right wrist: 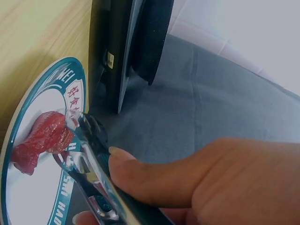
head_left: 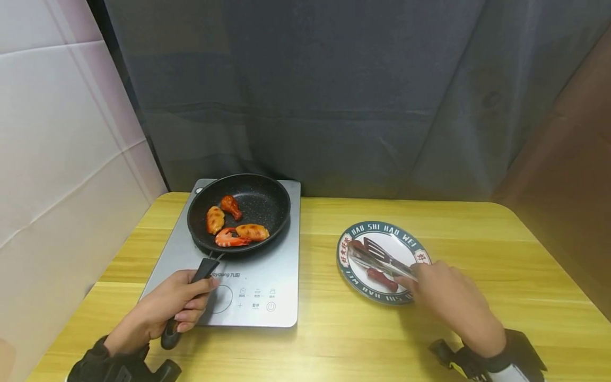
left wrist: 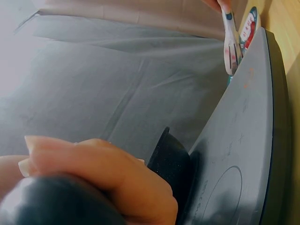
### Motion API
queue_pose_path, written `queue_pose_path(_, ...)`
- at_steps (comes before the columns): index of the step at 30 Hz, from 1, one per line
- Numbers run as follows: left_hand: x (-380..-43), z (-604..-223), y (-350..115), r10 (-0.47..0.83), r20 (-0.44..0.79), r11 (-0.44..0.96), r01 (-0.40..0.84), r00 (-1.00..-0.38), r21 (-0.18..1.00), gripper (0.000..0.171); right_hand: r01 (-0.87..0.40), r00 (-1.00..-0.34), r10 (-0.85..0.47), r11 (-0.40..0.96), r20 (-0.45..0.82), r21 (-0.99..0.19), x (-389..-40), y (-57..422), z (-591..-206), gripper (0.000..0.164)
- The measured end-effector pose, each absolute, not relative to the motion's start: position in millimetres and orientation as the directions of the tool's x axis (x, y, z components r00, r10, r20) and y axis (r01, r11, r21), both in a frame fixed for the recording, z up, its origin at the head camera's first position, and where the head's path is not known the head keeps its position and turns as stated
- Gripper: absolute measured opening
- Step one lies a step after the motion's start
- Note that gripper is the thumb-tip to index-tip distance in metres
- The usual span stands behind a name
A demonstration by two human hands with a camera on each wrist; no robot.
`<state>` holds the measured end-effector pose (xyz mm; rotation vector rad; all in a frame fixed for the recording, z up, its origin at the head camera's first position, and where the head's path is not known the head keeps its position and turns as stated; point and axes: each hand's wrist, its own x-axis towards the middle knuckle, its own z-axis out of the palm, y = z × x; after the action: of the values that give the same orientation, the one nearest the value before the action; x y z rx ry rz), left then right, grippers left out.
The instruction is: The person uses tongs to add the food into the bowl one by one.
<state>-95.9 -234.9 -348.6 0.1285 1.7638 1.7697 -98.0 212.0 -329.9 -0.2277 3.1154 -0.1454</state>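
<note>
My left hand grips the black handle of a frying pan. In the pan lie a browned drumstick, two golden wing pieces and a pink shrimp. On the right, my right hand holds tongs with a slotted head, thumb pressed along one arm in the right wrist view. The tong heads stand apart over a green-rimmed plate. A red drumstick-shaped piece lies on the plate below them. Another reddish-brown piece lies by the tong tips, partly covered.
The pan sits on a silver induction cooktop at the table's left. A yellow wood-grain table carries everything. Dark grey cloth hangs behind, a white panel stands left and a brown one right.
</note>
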Motion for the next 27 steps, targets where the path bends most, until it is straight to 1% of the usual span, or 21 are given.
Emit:
queue_pose_path(3, -95.6, -348.7, -235.0, 0.488, -0.356, 0.092, -0.358, -0.797, 0.929, 0.033, -0.149, -0.989, -0.150, 0.984, 0.002, -0.093, -97.9, 214.5, -331.5, 0.034)
queue_pose_path(7, -95.4, -348.7, -235.5, 0.489, -0.356, 0.092, -0.358, -0.797, 0.929, 0.033, -0.161, -0.987, -0.159, 0.981, 0.026, -0.107, -97.3, 216.0, -333.1, 0.032)
queue_pose_path(14, -94.7, -348.8, -235.5, 0.484, -0.357, 0.092, -0.360, -0.799, 0.928, 0.034, -0.255, -0.963, -0.246, 0.964, 0.112, -0.076, -101.8, 223.8, -336.4, 0.033)
queue_pose_path(19, -94.6, -348.5, -235.0, 0.477, -0.355, 0.095, -0.354, -0.804, 0.930, 0.033, -0.282, -0.954, -0.269, 0.955, 0.130, -0.091, -106.1, 228.3, -335.4, 0.030)
queue_pose_path(22, -94.8, -348.1, -234.5, 0.475, -0.353, 0.097, -0.351, -0.806, 0.931, 0.032, -0.297, -0.950, -0.284, 0.950, 0.130, -0.098, -108.4, 228.9, -333.0, 0.027)
queue_pose_path(27, -95.3, -348.0, -234.4, 0.476, -0.353, 0.101, -0.349, -0.806, 0.932, 0.032, -0.352, -0.927, -0.334, 0.932, 0.170, -0.092, -115.6, 225.4, -321.0, 0.030)
